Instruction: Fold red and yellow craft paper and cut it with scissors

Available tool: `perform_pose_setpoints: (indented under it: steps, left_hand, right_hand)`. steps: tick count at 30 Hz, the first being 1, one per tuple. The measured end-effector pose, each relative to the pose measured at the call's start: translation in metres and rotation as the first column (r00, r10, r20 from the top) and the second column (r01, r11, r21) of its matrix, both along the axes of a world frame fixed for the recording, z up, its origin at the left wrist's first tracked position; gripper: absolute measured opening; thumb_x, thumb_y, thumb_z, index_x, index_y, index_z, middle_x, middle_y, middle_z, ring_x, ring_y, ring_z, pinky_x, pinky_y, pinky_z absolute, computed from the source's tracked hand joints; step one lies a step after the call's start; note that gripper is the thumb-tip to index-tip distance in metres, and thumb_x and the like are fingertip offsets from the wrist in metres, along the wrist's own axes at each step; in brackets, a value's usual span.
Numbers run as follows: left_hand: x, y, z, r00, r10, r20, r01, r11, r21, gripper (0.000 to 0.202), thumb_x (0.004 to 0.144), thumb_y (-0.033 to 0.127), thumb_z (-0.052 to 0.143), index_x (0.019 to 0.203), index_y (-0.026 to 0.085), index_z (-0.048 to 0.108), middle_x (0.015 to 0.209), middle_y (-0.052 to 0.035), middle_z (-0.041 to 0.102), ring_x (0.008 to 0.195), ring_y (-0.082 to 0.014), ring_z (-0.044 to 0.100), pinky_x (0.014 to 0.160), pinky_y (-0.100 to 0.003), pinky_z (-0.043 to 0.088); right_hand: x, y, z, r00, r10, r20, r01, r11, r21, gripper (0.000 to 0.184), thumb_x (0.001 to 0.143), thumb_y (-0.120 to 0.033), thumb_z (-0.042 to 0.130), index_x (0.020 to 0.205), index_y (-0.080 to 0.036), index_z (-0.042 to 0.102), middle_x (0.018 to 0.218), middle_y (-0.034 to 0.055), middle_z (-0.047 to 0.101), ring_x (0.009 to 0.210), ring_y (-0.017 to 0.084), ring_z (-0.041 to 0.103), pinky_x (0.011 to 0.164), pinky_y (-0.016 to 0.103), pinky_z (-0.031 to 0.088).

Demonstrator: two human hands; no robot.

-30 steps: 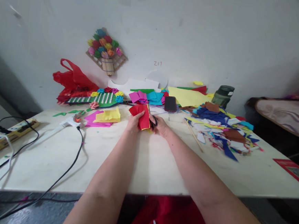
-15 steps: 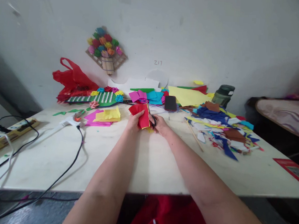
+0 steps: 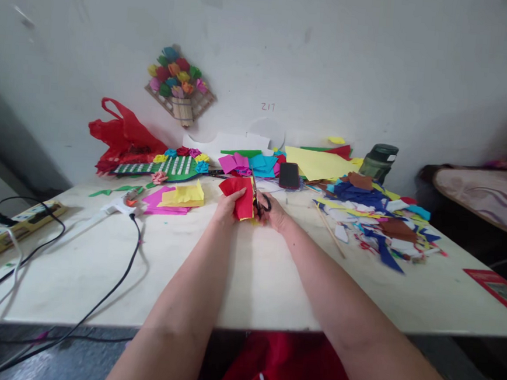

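Note:
My left hand grips a red sheet of crepe-like paper above the middle of the table, thumb on top. A yellow layer shows along the paper's right edge. In my right hand is a pair of scissors with dark handles, the blades lying along that right edge. Whether the blades are apart is too small to tell. To the left lie yellow paper and magenta paper. Past my hands lies a dark phone.
A heap of paper scraps and a thin stick are on the right, with a green bottle behind. At left are a red plastic bag, a white plug device, cables and a yellow power strip.
The scissors have turned in my right hand; more of their handle shows, and the fingers are spread more. The red paper stays in my left hand, nearly in place.

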State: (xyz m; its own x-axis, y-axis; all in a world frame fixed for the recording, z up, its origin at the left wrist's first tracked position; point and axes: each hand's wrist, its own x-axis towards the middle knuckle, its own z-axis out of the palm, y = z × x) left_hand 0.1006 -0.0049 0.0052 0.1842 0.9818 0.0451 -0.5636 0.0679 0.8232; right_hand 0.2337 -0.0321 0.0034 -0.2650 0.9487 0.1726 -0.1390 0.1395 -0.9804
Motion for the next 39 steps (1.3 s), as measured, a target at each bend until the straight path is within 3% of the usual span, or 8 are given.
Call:
perform_pose_setpoints:
  steps: [12, 24, 31, 39]
  left_hand:
    - [-0.0002, 0.0024, -0.0029, 1.000, -0.021, 0.000, 0.021, 1.000, 0.004, 0.024, 0.065, 0.020, 0.067, 0.085, 0.009, 0.057, 0.067, -0.0112, 0.066, 0.054, -0.0224, 0.063, 0.055, -0.037, 0.054]
    - [0.0009, -0.0002, 0.0000, 1.000, 0.001, -0.008, -0.001, 1.000, -0.009, 0.026, 0.064, 0.019, 0.069, 0.085, 0.010, 0.057, 0.067, -0.0107, 0.066, 0.056, -0.0226, 0.063, 0.058, -0.037, 0.054]
    - [0.0001, 0.0014, -0.0018, 0.999, -0.033, 0.016, 0.033, 0.999, -0.010, 0.027, 0.065, 0.019, 0.068, 0.087, 0.008, 0.057, 0.068, -0.0117, 0.065, 0.060, -0.0230, 0.064, 0.062, -0.038, 0.054]
    - [0.0009, 0.0064, -0.0053, 0.999, 0.019, 0.037, -0.018, 1.000, -0.007, 0.026, 0.063, 0.017, 0.069, 0.086, 0.011, 0.057, 0.071, -0.0102, 0.066, 0.061, -0.0221, 0.064, 0.063, -0.038, 0.054]
  right_hand:
    - [-0.0036, -0.0007, 0.0005, 0.989, -0.144, 0.014, 0.145, 0.989, -0.044, 0.042, 0.071, -0.059, 0.055, 0.080, -0.019, 0.046, 0.048, -0.0055, 0.051, 0.034, 0.008, 0.046, 0.026, 0.016, 0.026]
    - [-0.0038, 0.0017, -0.0006, 0.987, -0.160, 0.005, 0.160, 0.986, -0.040, 0.040, 0.072, -0.057, 0.056, 0.080, -0.019, 0.046, 0.049, -0.0055, 0.050, 0.033, 0.007, 0.044, 0.024, 0.016, 0.024]
    - [-0.0043, 0.0028, -0.0017, 0.978, -0.208, -0.008, 0.208, 0.977, -0.057, 0.036, 0.073, -0.051, 0.058, 0.087, -0.020, 0.046, 0.050, -0.0071, 0.050, 0.032, 0.007, 0.044, 0.024, 0.016, 0.021]
    - [-0.0073, 0.0013, 0.0001, 0.966, -0.258, -0.019, 0.256, 0.963, -0.080, 0.029, 0.073, -0.042, 0.061, 0.088, -0.022, 0.045, 0.050, -0.0089, 0.048, 0.030, 0.004, 0.040, 0.026, 0.014, 0.019]
